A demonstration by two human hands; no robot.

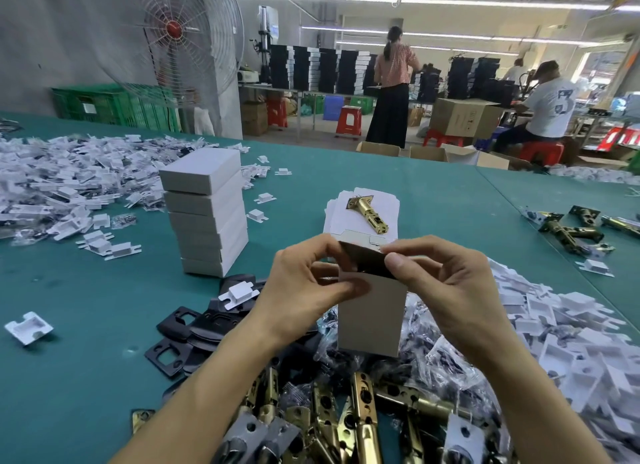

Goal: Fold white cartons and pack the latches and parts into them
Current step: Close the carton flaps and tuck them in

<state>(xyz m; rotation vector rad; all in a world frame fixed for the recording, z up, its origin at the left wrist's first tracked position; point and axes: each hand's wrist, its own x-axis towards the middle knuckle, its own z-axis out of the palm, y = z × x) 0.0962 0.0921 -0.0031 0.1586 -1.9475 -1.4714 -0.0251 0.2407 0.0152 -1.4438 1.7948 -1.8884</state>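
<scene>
The carton point(372, 311) is held upright above the worktop point(86, 377). Its open top is pinched in the grip of the left hand point(304, 290) and the right hand point(446, 283). The thin card is judged light and easily crushed, so it is best held at the folded edges.

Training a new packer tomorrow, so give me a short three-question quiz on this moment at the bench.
1. True or false: the left hand and right hand both grip the white carton, which stands upright.
2. The carton's top end is: A taped, B open, C tucked shut.
3. Fill in: the stack of closed cartons stands to the held carton's ___ in the head view.
Key: 1 true; 2 B; 3 left.
</scene>
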